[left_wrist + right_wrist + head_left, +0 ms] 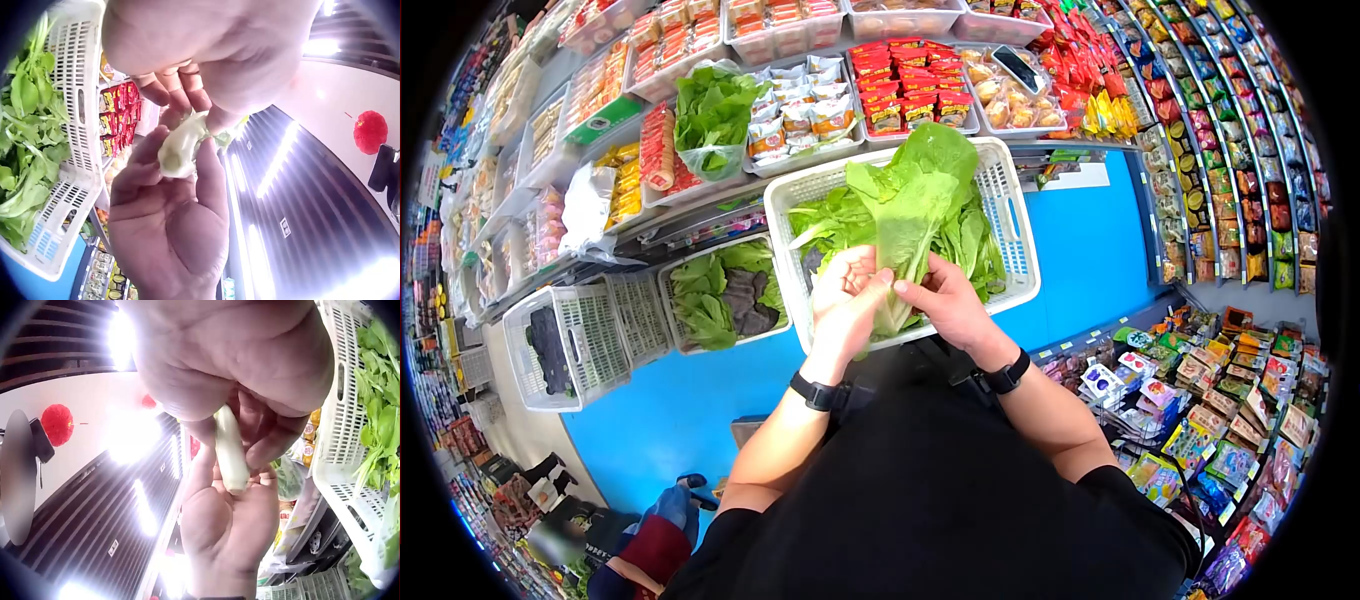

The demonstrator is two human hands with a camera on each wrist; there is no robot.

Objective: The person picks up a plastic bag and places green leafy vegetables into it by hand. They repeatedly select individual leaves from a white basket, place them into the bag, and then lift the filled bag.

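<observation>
A head of leafy lettuce (915, 215) is held upright over a white basket (1022, 230) of greens. My left hand (848, 300) and right hand (955, 305) pinch its lower part from both sides, thumbs almost meeting in front. In the left wrist view the pale stem end (178, 153) pokes out between the fingers of my left hand (212, 50) and right hand (169, 225). The right wrist view shows the white stem (231, 453) between my right hand (237, 356) and left hand (231, 531).
Trays of packaged snacks (910, 85) line the shelf ahead, with bagged lettuce (715, 115) and a phone (1018, 68) on them. Crates stand to the left, one with greens (700, 305). Snack racks (1220, 410) are on the right. Another person (655, 545) is at lower left.
</observation>
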